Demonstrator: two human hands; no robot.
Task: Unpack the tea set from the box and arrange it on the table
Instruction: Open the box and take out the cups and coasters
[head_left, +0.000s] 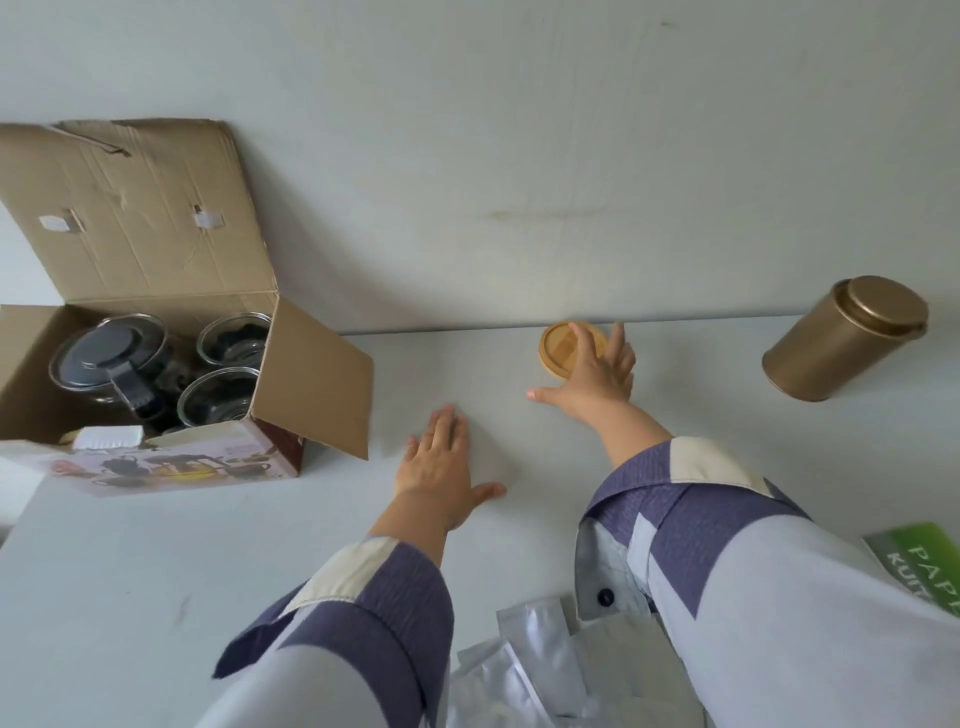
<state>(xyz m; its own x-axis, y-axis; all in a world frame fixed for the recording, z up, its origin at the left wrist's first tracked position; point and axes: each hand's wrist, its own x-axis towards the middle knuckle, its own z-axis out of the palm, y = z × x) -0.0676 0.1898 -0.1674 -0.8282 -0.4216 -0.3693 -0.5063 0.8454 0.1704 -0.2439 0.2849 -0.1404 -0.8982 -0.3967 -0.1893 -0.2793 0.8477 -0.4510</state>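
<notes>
Teapot (111, 364) and glasses (231, 340) sit in the box (311, 374) — right hand (597, 374) lies flat-fingered on a coaster (563, 345), left hand (441, 462) flat on the table (156, 571). A hurried lift may knock glass together — it's packed tight.

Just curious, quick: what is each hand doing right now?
Left hand: open, flat on the table, holding nothing.
Right hand: open, fingers on the coaster.
</notes>
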